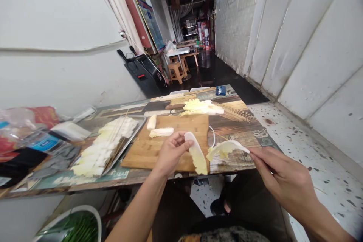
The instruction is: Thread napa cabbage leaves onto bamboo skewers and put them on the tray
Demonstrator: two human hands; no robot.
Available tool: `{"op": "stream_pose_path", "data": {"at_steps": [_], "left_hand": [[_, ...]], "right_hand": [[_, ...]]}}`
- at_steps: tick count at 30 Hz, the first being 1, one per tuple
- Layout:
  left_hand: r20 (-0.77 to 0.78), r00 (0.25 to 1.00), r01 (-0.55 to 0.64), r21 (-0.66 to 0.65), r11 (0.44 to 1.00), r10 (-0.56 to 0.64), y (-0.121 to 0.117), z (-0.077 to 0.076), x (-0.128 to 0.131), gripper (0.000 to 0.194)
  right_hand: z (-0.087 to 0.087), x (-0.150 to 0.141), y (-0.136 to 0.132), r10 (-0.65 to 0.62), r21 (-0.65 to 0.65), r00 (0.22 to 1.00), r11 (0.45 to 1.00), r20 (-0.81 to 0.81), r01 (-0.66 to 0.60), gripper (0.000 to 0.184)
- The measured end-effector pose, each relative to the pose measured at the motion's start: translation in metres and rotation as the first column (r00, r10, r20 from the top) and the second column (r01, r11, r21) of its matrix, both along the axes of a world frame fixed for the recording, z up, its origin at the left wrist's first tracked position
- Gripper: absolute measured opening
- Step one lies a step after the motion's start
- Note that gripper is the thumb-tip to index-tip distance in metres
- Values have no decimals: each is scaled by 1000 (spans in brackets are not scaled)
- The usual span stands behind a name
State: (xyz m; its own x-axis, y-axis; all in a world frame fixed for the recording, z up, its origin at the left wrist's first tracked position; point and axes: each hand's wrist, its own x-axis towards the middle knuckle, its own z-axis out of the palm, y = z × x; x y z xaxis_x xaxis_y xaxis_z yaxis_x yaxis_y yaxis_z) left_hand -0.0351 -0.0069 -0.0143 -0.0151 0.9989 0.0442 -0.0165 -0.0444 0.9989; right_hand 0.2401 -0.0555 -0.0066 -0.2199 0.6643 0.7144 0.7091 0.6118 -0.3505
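Note:
My left hand [170,150] pinches the white stem end of a cabbage leaf piece [195,154] over the front edge of a wooden cutting board [159,145]. To its right, my right hand [279,176] holds a second cabbage leaf strip [227,148] by its white tip, the yellow leafy end pointing left. The two pieces are close together but apart. Two more cut cabbage pieces [160,131] lie on the board.
A metal tray [133,136] at left holds several skewered cabbage pieces [104,143]. A heap of cabbage leaves [200,106] and bamboo skewers [235,113] lie at the table's far side. Bags and packets [31,136] crowd the left end. A bowl of greens [73,227] sits below.

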Motion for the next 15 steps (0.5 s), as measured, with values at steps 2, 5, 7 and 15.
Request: {"op": "stream_pose_path", "data": {"at_steps": [2,5,7,15], "left_hand": [[110,994,-9,-63,998,16,-12,0,4,36],[86,996,10,-35,999,-7,-27,5,10,33],[-65,998,-20,75,997,25,-35,11,12,21],[-496,580,98,830,549,646,-55,23,5,27]], "right_hand": [[3,-3,-2,8,11,999,1000,45,-8,16],[4,-9,-5,-19,39,987,999,160,12,17],[4,-11,-6,-31,56,974,998,223,19,19],[7,-10,-12,34,50,946,997,321,-52,26]]}}
